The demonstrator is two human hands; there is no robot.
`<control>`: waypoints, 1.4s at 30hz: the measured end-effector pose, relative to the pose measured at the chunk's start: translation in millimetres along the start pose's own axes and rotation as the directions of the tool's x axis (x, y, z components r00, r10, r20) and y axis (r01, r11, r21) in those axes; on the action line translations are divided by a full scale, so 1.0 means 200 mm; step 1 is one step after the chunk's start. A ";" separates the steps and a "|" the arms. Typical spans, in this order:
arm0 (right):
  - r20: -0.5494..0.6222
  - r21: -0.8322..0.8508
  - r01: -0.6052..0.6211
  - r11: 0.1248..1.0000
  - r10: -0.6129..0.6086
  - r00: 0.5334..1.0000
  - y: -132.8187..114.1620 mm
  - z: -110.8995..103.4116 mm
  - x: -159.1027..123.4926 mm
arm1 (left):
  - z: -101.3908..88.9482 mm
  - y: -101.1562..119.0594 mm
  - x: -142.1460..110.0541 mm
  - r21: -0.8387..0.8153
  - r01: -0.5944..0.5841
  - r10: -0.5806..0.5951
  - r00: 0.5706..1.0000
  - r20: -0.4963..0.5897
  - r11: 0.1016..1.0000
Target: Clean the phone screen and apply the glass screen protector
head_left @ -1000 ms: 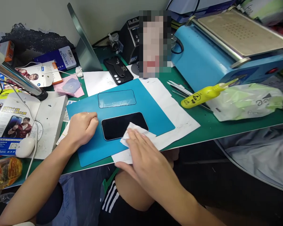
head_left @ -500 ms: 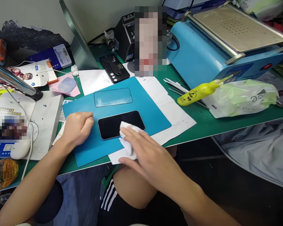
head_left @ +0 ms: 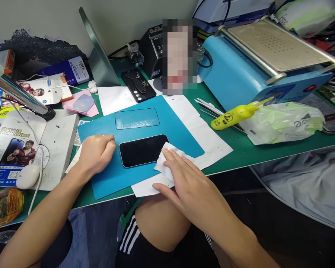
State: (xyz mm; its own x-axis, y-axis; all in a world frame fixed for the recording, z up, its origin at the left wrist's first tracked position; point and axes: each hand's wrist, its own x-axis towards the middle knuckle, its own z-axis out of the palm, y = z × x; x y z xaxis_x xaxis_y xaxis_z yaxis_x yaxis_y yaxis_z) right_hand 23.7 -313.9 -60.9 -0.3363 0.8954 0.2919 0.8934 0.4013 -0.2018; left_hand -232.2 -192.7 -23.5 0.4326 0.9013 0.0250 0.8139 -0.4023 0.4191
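The phone [head_left: 142, 152] has a black face and a thin silvery-white edge. Plain white marks the wipe [head_left: 163, 170]; the mat [head_left: 181, 130] is teal-blue, and the glass panel [head_left: 137, 118] is clear with a black border. Green covers the table [head_left: 257, 156]. The bottle [head_left: 234, 115] is yellow with black print, the shorts [head_left: 184, 257] black with white stripes. The packet [head_left: 6, 208], cut off at the edge, looks amber-orange.
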 end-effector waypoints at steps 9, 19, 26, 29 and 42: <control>0.003 -0.037 0.032 0.999 -0.032 0.999 0.01 0.01 0.04 | 0.00 0.01 0.00 0.005 0.003 -0.003 1.000 0.005 1.000; 0.030 0.002 0.051 0.999 -0.051 0.998 0.04 0.02 0.08 | 0.01 0.01 0.01 -0.021 0.015 -0.015 1.000 0.000 1.000; 0.067 0.008 0.216 0.976 -0.216 0.974 -0.17 0.04 0.13 | 0.01 0.01 0.01 -0.042 0.026 -0.026 1.000 0.004 0.999; 0.090 0.072 0.239 0.968 -0.245 0.965 -0.16 0.04 0.15 | 0.01 0.01 0.01 -0.049 0.032 -0.032 0.999 0.003 0.998; 0.051 -0.010 0.205 0.979 -0.204 0.978 -0.11 0.04 0.14 | 0.01 0.00 0.00 -0.080 0.025 -0.025 1.000 0.003 0.996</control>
State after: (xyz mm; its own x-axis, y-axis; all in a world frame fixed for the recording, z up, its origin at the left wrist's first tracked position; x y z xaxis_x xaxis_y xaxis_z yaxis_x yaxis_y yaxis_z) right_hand -8.2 -296.9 -56.3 -0.5265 0.8030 0.2794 0.8084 0.5745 -0.1280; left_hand -230.7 -193.4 -25.6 0.4132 0.9106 0.0122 0.7907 -0.3654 0.4912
